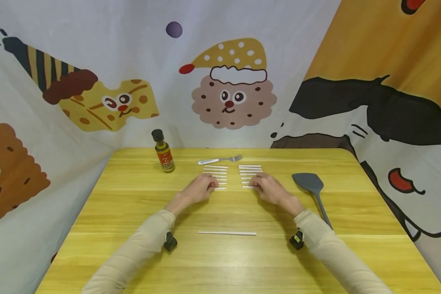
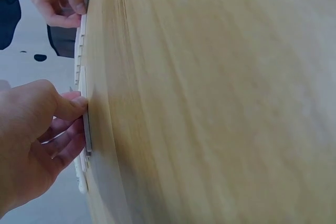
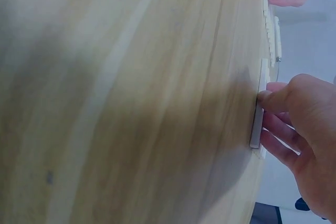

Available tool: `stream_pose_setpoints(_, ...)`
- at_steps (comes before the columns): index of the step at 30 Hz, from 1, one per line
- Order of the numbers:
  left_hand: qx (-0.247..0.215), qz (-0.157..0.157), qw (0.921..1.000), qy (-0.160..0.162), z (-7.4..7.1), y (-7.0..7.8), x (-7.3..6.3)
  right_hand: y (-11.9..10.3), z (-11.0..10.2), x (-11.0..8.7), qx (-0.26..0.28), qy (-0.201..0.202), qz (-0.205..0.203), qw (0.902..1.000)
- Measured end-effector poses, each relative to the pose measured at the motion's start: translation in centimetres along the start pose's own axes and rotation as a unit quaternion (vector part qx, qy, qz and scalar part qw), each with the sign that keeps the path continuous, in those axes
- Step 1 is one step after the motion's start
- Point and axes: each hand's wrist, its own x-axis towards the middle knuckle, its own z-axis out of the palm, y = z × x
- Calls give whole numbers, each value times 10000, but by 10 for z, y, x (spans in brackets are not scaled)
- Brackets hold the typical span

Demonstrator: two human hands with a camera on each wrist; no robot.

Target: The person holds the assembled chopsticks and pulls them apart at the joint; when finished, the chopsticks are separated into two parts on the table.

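Observation:
My left hand (image 1: 198,190) is at the near end of a column of thin white sticks (image 1: 216,172). Its thumb and fingers pinch the nearest white stick (image 2: 88,129), which lies along the tabletop. Across a narrow gap, my right hand (image 1: 271,190) is at the near end of a second column of white sticks (image 1: 250,166). There the thumb and fingertips pinch another white stick (image 3: 256,129), low against the wood. Both hands partly cover the columns in the head view. Closer to me lies one long, thin white stick (image 1: 239,233), set crosswise.
Behind the columns lies a fork (image 1: 211,161) with a white handle. A dark-capped bottle (image 1: 165,158) with a red label stands at the back left. To the right, a grey spatula (image 1: 308,181) lies beside my right forearm. A printed cloth (image 1: 132,41) hangs behind the wooden table (image 1: 228,265).

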Motion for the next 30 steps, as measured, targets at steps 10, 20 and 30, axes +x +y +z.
stream_pose_setpoints(10,-171,-230,9986,451,-17,8,-4,-6,-10,-1,-46,332,-159,9993)
stream_pose_setpoints(20,57,195,9994,286,-27,31,-35,-32,-26,-4,145,33,-21,9999)
stream_pose_setpoints(30,0,214,9998,-47,-25,57,-70,-67,-36,-10,271,77,-177,9994)
